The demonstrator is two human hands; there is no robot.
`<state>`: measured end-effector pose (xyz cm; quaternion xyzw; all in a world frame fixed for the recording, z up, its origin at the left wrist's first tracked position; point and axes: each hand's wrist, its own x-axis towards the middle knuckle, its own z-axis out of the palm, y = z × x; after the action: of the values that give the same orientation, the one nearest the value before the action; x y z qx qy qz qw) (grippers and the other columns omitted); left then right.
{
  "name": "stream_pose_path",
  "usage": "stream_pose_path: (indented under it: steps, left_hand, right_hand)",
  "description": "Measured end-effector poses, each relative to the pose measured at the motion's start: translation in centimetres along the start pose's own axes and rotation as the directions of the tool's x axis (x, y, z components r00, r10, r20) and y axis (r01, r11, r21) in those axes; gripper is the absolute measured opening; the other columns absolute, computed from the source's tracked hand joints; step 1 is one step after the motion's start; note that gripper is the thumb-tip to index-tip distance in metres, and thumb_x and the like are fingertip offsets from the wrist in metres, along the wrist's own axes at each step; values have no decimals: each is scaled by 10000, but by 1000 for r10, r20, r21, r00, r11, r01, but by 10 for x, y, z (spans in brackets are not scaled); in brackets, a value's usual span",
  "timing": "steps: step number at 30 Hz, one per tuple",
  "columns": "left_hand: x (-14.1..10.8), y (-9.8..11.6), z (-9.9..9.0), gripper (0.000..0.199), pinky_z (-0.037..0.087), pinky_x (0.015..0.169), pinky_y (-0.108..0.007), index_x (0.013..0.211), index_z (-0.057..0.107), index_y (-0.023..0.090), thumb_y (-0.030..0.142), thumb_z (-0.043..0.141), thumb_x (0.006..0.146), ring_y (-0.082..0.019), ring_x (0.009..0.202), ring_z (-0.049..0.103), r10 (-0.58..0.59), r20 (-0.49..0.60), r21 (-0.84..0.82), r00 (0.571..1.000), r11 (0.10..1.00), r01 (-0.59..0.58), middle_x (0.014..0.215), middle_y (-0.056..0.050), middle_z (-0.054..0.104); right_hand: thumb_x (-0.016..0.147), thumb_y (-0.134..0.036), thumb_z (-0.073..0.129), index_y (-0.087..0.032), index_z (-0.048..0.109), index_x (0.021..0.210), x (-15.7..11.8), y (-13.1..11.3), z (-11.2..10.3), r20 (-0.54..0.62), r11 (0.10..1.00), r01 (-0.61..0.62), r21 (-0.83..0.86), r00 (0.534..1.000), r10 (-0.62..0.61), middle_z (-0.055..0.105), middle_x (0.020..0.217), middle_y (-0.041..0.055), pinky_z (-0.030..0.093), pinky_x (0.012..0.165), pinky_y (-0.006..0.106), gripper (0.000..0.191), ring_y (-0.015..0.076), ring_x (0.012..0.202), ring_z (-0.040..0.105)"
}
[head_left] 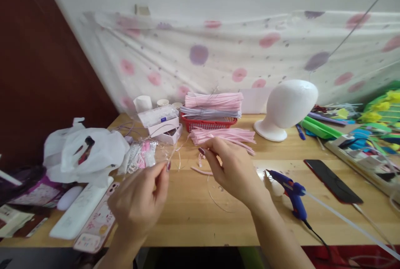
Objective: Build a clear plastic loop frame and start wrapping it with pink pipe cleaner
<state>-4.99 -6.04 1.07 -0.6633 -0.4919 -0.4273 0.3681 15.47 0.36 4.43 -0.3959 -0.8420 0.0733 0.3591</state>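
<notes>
Over the front half of a wooden table (187,219), my left hand (140,198) pinches a thin pale strand (173,152) between thumb and forefinger. The strand rises from those fingertips toward the pink bundle. My right hand (234,169) is closed in a pinch near it, in front of the bundle of pink fuzzy stems (225,135); whatever sits between its fingertips is too small to make out. A loose pink stem (200,171) and a thin clear wire loop (215,200) lie between the hands.
A red basket (209,125) of stems stands behind, beside a white foam head (289,104). On the right lie a blue glue gun (292,194) with its cord and a black phone (333,180). Plastic bags (84,148) and a pink phone case (98,221) occupy the left.
</notes>
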Motion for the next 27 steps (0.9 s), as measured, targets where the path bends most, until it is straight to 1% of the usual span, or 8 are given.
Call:
stream_pose_path:
  steps: [3,7,9,12,15,18,21,27]
  left_hand:
    - [1,7,-6,148,451,591,-223,938,646,139,67,689,817,-95,543,621,48,32,-84,998,995,-45,680,-2,730]
    - [2,11,-6,153,472,626,-227,956,647,131,60,680,824,-107,602,649,59,67,-153,996,987,-48,699,-11,730]
    - [2,11,-4,150,466,614,-230,944,645,128,56,686,819,-106,598,642,75,77,-179,994,982,-60,682,-9,718]
    - [3,13,-3,122,437,565,-235,925,637,139,64,669,834,-94,541,593,98,80,-194,992,978,-81,631,10,682]
    - [5,15,-3,93,425,556,-234,917,631,147,74,636,860,-87,534,569,111,97,-208,989,974,-89,629,15,672]
    - [7,16,-2,95,426,556,-241,914,629,135,65,645,852,-91,534,560,131,94,-224,987,969,-107,626,15,665]
    - [9,17,-1,89,396,520,-258,898,636,126,56,653,846,-95,503,536,133,68,-232,989,966,-114,587,25,636]
    - [12,17,0,79,385,507,-265,893,646,111,53,661,843,-98,503,541,147,47,-230,988,964,-132,587,24,630]
  right_hand:
    - [959,-213,474,-210,569,911,9,-1,1,-9,999,26,-30,1000,-27,645,696,5,319,560,256,107,156,603,565]
    - [964,-217,479,-207,566,907,13,-1,-4,-25,999,42,-8,999,-42,656,716,7,320,562,249,104,152,623,574]
    - [969,-221,462,-203,564,898,12,-1,-6,-26,999,43,-23,999,-43,641,695,7,322,560,252,126,149,610,559]
    - [973,-217,442,-199,567,884,10,-2,-10,-34,995,71,-75,997,-74,632,687,11,319,554,257,154,146,593,535]
    - [974,-211,444,-197,574,884,7,-2,-14,-57,985,108,-133,992,-116,651,706,19,317,551,261,158,151,613,549]
    - [978,-209,451,-194,582,893,4,-2,-17,-87,973,141,-184,984,-159,653,697,18,304,533,261,156,156,623,561]
    - [984,-206,455,-184,589,880,1,-4,-19,-113,961,179,-212,972,-206,637,668,13,306,526,258,171,154,612,560]
    - [979,-180,481,-157,603,867,-5,-8,-22,-134,962,204,-181,964,-230,670,720,40,369,574,254,167,158,652,590]
